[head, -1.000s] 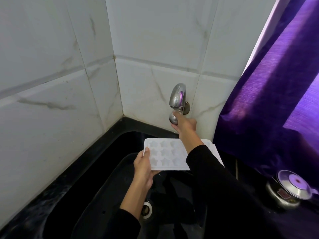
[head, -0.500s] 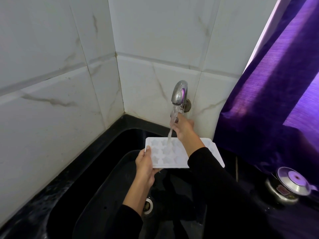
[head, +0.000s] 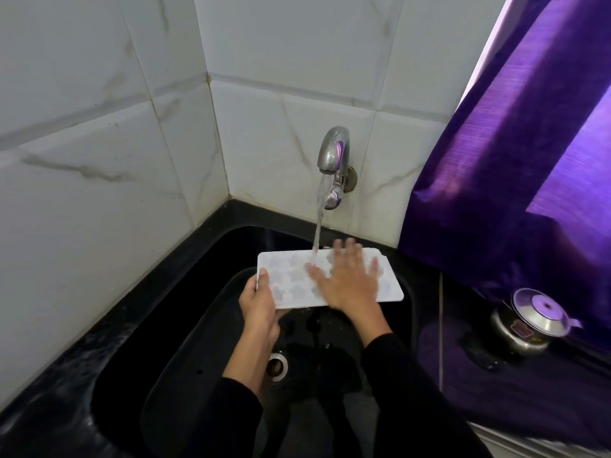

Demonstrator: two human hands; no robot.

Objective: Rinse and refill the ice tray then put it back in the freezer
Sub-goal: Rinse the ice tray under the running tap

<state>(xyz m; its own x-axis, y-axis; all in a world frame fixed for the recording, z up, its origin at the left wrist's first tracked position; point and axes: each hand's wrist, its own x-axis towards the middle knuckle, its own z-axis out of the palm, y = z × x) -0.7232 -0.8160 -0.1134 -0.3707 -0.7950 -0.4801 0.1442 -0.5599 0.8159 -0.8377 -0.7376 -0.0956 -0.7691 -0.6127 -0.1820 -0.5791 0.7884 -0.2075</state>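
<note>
**Ice tray (head: 291, 276) under the running tap: wet, light, and mine to keep level**

Ice tray first, from my fingers out. My left hand (head: 259, 305) is gripping its left short end at about 9 o'clock, thumb lying along the top rim and the other fingers curled underneath, where I cannot see them. My right hand (head: 347, 282) is lying flat on the tray's right half, fingers straight and spread, palm down, holding nothing; it is blurred, so I judge it is rubbing across the star-shaped pockets.

The tray is hanging over the black sink (head: 211, 325), roughly level, its long side running 9 to 3 o'clock. The water stream (head: 317, 226) is falling from the tap (head: 334, 153) at 12 o'clock and striking the tray just left of my right fingertips.

As I judge it, this white plastic is thin and light, stiff enough to hold its shape from one end, though probably with some flex along its length. Wet, it is going to be slippery, and once the pockets are filling it is going to get heavier and sloshy. The short ends look like the right places to hold, one hand at each, thumbs on the rim, keeping it flat.

Beyond the sink, a purple curtain (head: 529, 160) is hanging at 2 o'clock, and a metal pot with a lid (head: 532, 317) is sitting on the dark counter at 3 o'clock.
</note>
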